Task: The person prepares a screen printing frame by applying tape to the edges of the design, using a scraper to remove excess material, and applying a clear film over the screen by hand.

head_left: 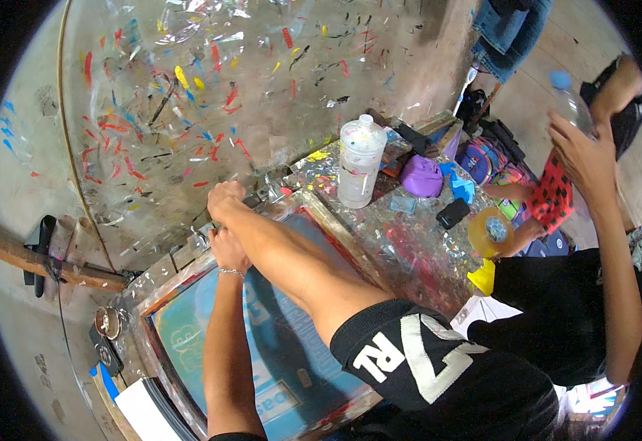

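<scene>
A wooden-framed printing screen [289, 400] with blue-green mesh and faint lettering lies before me. At its far edge are my two hands, close together. My right hand [226, 198] is curled closed beside the metal fittings there; what it grips is hidden. Just nearer, and almost touching it, my left hand [228, 248], with a bracelet at the wrist, is also closed on something I cannot make out. My right forearm reaches diagonally across the screen and hides part of the mesh.
Right of the screen, the paint-stained table holds a large clear jug [358, 162], a purple pouch [422, 176], a black phone-like object [453, 214] and a tape roll [491, 230]. At right, another person's hand [582, 158] holds a blue-capped bottle [571, 103]. A paint-marked wall rises behind.
</scene>
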Motion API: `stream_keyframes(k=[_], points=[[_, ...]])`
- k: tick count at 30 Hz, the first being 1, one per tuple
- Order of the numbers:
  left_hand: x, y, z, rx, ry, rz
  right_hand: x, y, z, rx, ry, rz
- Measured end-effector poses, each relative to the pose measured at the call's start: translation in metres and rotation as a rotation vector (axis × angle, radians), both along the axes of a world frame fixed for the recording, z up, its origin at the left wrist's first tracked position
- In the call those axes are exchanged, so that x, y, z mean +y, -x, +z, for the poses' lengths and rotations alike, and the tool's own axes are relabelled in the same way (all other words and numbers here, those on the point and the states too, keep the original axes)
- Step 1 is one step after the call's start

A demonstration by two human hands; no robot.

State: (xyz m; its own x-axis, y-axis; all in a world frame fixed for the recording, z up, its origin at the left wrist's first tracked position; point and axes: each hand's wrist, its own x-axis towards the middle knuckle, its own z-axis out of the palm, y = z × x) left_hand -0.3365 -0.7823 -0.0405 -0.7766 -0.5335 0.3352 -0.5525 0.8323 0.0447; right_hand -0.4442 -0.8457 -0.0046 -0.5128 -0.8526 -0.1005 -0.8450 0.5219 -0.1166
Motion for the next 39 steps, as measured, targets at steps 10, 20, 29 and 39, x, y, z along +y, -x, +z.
stream_keyframes(k=[10, 20, 29, 39], points=[[0.008, 0.020, -0.010, 0.516, -0.310, -0.042, -0.007, -0.006, 0.013, 0.245, -0.294, 0.085], [0.032, 0.017, 0.025, 0.156, -0.040, 0.029, 0.059, 0.078, -0.002, -0.818, 0.020, 0.177], [0.027, 0.006, 0.023, 0.106, -0.038, 0.082, 0.058, 0.087, -0.012, -1.286, 0.002, 0.315], [0.031, 0.014, 0.032, -0.047, -0.163, 0.091, 0.051, 0.091, -0.025, -1.171, 0.041, 0.346]])
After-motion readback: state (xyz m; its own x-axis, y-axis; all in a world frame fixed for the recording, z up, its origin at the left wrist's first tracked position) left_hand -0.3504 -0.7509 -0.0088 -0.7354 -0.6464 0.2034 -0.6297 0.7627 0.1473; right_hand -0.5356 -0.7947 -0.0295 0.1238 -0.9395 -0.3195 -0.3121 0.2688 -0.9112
